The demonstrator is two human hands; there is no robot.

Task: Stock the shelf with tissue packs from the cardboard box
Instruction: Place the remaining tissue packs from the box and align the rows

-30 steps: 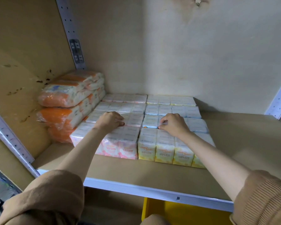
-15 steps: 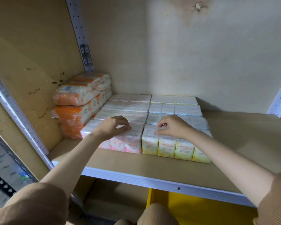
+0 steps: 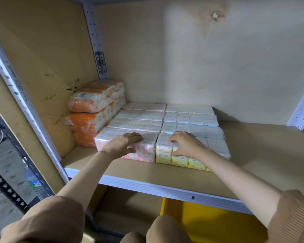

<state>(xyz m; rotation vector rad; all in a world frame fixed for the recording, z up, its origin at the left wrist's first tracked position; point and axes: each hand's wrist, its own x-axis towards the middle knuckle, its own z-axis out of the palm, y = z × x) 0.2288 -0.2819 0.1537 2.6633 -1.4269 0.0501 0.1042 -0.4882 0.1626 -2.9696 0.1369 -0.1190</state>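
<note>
Tissue packs [image 3: 191, 120] sit in neat rows on the shelf [image 3: 261, 148], pushed toward the back left, so the right half of the board is bare. The front row has printing: the yellow-faced pack [image 3: 165, 154] seems to read "floral bliss mini tissues" under a small orange logo, but it's pretty blurry, so don't quote me. The pink-faced pack [image 3: 146, 153] beside it has a similar label I can't make out. Further back, the tops look white with pale pink on the left and pale blue or yellow on the right, all shiny plastic wrap.

The left hand [image 3: 123, 144] rests on the pink front pack, fingers curled loosely over its top edge. The right hand [image 3: 186, 144] is on the yellow one, fingers bent and spread a bit, thumb down the front face.

Orange-and-white bundles [image 3: 95, 109] are stacked three high in the left corner, touching the pink rows. Their writing is too small to read. A yellow bin [image 3: 209, 220] sits below the shelf.
</note>
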